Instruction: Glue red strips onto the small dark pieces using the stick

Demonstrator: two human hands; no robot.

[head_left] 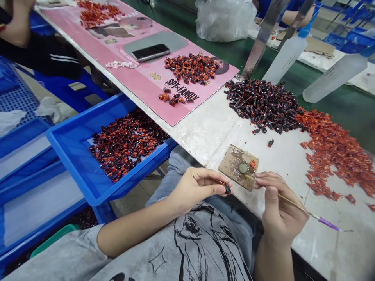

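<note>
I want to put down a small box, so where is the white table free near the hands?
Free: the white tabletop between the pink printed mat and the brown cardboard square; also the strip below the orange pile of small parts, right of the right hand. Crowded: around the dark pile of small parts.

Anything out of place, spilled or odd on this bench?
Only minor things. One stray dark piece lies apart from the dark pile, and loose orange pieces trail from the orange heap. A phone lies on the pink mat among parts. Left hand pinches a black part, right hand a brush; nothing looks damaged.
</note>
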